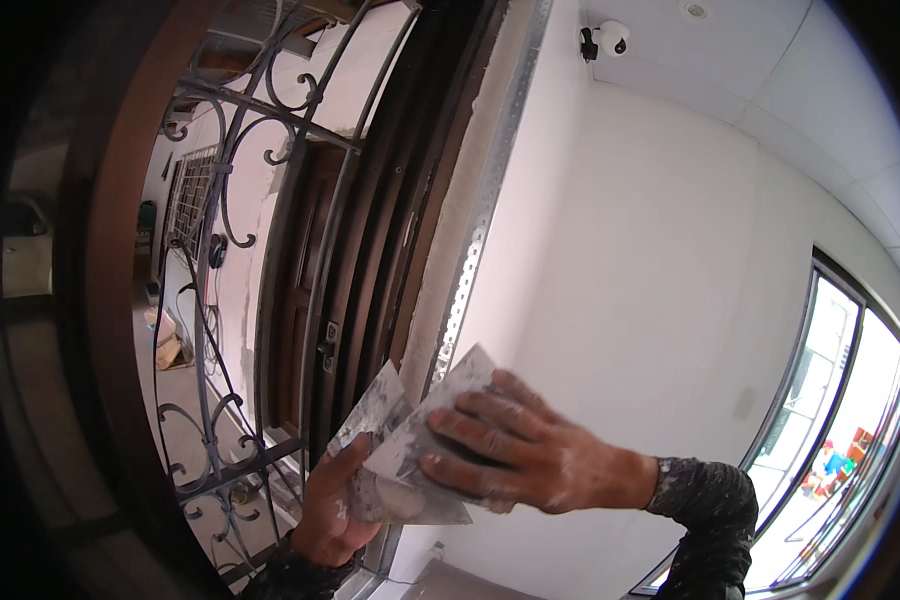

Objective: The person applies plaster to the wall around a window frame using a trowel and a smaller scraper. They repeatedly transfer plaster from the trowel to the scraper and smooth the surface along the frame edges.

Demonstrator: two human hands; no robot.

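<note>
In the lower middle, my left hand grips a putty knife with a wide, smeared metal blade. A pale grey lump of putty lies on that blade. My right hand holds a second putty knife, its fingers spread across the back of the blade. This second blade overlaps the first one, and they appear to touch near the putty. Both handles are hidden by the hands and blades. Dried white dust covers my right fingers and the dark sleeve.
Behind the blades runs a wall edge with a perforated metal corner bead. A dark wooden frame and a scrolled iron grille stand left. A white wall spreads right, toward a sliding glass window. A white camera hangs above.
</note>
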